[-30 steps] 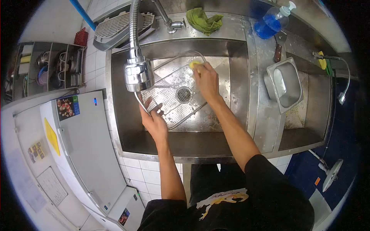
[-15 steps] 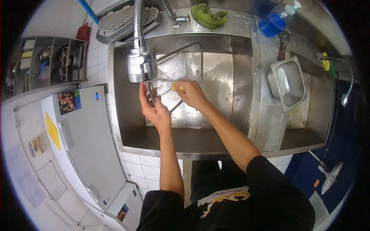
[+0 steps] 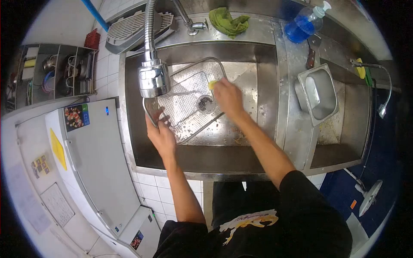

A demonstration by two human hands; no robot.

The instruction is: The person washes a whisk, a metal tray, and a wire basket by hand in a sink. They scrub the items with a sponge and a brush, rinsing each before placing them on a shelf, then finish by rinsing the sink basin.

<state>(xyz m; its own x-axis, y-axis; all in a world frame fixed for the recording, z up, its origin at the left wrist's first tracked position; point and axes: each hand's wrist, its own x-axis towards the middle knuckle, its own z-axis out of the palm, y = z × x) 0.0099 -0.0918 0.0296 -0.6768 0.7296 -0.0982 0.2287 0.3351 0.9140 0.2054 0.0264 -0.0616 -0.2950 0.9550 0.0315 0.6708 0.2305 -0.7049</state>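
A wire mesh basket (image 3: pixel 187 89) lies tilted over the steel sink (image 3: pixel 202 157), its fine grid letting the drain (image 3: pixel 206 103) show through. My left hand (image 3: pixel 161 137) is closed on the frame at its lower left, with some fingers behind the mesh. In my right hand (image 3: pixel 228 99) is a yellow sponge (image 3: pixel 212 84), pressed near the basket's right side; most of the sponge is hidden by the fingers. The chrome spray faucet (image 3: pixel 153 79) hangs above the basket's left part, and a thin stream of water crosses the mesh.
A green cloth (image 3: pixel 229 23) and a bottle of blue liquid (image 3: pixel 302 26) stand along the back ledge. To the right are a steel pan (image 3: pixel 318 94) and a brown-handled tool (image 3: pixel 310 58). A grey slatted tray (image 3: pixel 133 30) sits at back left, beyond a white freezer (image 3: pixel 97 159).
The basket has turned flatter and now faces up more broadly. My left hand moved down and left with its edge; my right hand moved right and up with the sponge.
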